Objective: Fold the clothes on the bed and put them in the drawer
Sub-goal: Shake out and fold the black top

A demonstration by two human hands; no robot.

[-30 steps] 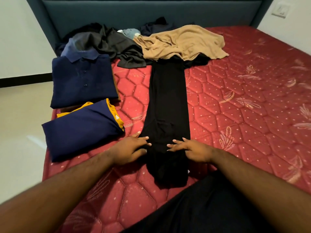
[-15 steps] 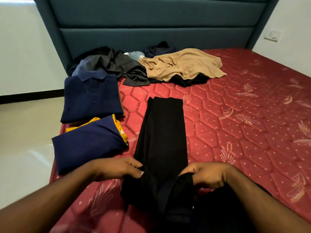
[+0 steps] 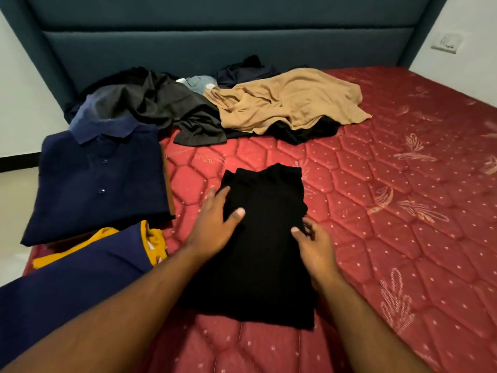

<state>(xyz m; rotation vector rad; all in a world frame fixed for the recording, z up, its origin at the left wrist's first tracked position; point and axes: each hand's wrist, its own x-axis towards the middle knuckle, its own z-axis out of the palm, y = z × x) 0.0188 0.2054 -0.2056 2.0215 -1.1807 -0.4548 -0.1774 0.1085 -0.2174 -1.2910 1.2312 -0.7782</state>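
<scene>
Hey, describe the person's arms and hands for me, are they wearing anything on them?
Both forearms are bare as far as the frame shows, with no sleeve in view. The left hand and the right hand wear no gloves, and no watch, bracelet or ring shows on them. Short fingernails are visible on both thumbs.

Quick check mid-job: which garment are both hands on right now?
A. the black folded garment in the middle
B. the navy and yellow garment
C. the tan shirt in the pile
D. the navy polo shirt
A: the left hand lies flat on the black folded garment and the right hand touches its right edge; the other clothes lie untouched.
</scene>
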